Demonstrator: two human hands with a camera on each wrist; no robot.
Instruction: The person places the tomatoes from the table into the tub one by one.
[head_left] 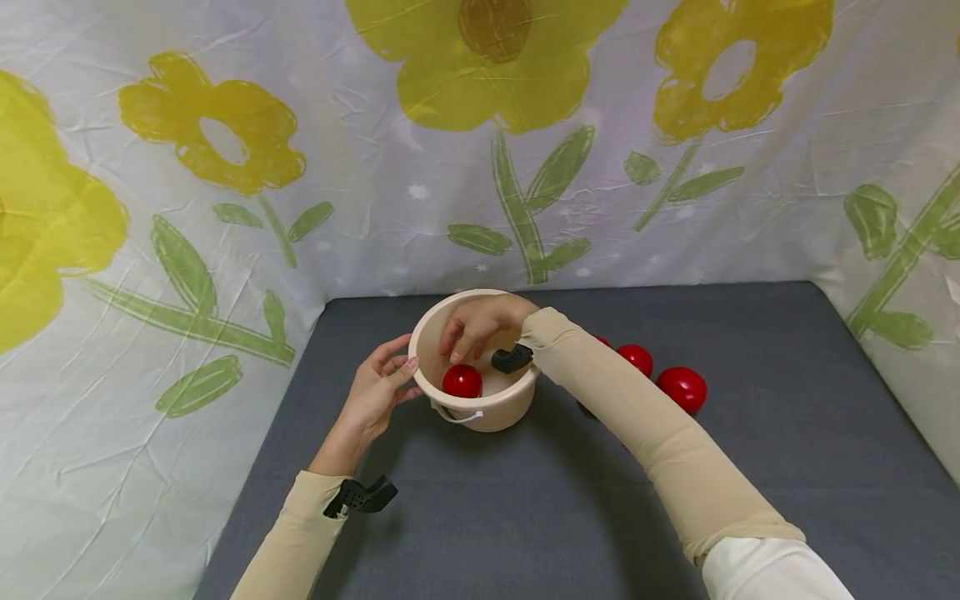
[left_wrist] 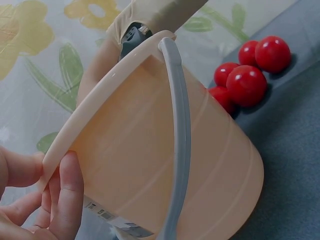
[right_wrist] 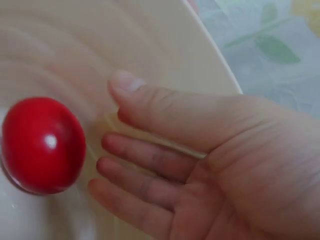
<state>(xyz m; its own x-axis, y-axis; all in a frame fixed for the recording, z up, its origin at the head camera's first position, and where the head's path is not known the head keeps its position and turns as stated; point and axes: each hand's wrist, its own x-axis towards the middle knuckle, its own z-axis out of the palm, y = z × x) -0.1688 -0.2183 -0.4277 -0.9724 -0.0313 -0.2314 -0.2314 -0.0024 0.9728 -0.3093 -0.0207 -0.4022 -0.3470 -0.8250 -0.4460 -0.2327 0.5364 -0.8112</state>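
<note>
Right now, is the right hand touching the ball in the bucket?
Apart: the right wrist view shows a clear gap between right hand and red ball.

A dark grey table (head_left: 525, 521) reaches back to a pale, creased cloth (head_left: 360, 192) hung behind it and along both sides. The cloth bears yellow flowers (head_left: 491, 79), the largest in the middle with a brown centre (head_left: 495, 29), smaller ones on either side with white centres, plus green stems (head_left: 513, 196), leaves (head_left: 558, 171) and faint white stars (head_left: 417, 192).

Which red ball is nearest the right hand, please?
The red ball inside the bucket, just below the right hand; the others lie outside on the table.
</note>
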